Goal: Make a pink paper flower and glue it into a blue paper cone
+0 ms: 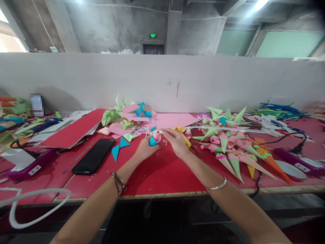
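My left hand [146,149] is closed around a small paper cone [153,141], blue outside with rolled pink paper at its top. My right hand [175,140] is closed in a pinch at the cone's upper right edge, on a small pale green ball [160,132]. Whether the ball touches the cone is hard to make out. To the left of my left hand, blue paper triangles [116,152] lie on the red table [162,176]. A yellow glue gun [187,141] lies just behind my right hand, partly hidden by it.
A black phone [93,156] lies at the left. Many finished-looking paper cones [228,145] are heaped at the right. Paper scraps [127,120] and a pink sheet [175,121] lie behind my hands. Purple power strips [33,166] with cords sit on both sides.
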`<action>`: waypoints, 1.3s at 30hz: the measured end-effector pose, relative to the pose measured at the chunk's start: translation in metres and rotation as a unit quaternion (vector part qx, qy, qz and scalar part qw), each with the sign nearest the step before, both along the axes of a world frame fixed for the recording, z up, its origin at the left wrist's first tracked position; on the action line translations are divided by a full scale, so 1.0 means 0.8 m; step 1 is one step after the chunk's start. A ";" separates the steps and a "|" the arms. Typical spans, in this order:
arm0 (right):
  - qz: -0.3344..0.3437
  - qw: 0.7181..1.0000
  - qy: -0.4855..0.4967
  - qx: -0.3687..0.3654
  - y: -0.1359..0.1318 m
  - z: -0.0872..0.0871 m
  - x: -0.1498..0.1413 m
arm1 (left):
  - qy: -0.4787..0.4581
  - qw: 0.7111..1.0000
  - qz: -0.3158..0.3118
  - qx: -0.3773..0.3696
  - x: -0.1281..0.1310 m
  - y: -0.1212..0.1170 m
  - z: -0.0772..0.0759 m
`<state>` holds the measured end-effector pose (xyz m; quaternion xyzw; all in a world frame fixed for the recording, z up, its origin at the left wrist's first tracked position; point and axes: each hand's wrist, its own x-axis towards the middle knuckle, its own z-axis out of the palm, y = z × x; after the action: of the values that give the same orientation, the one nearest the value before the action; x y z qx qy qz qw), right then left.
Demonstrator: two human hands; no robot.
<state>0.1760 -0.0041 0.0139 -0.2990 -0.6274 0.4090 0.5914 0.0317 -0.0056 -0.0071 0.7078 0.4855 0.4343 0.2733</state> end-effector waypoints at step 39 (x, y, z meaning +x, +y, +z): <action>0.052 0.996 0.065 -0.030 0.012 -0.014 -0.001 | 0.067 0.995 0.013 0.077 -0.001 -0.002 0.006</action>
<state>0.1751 0.0052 0.0024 -0.2563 -0.5895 0.4766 0.5997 0.0307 -0.0074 -0.0020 0.7477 0.4772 0.4255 0.1791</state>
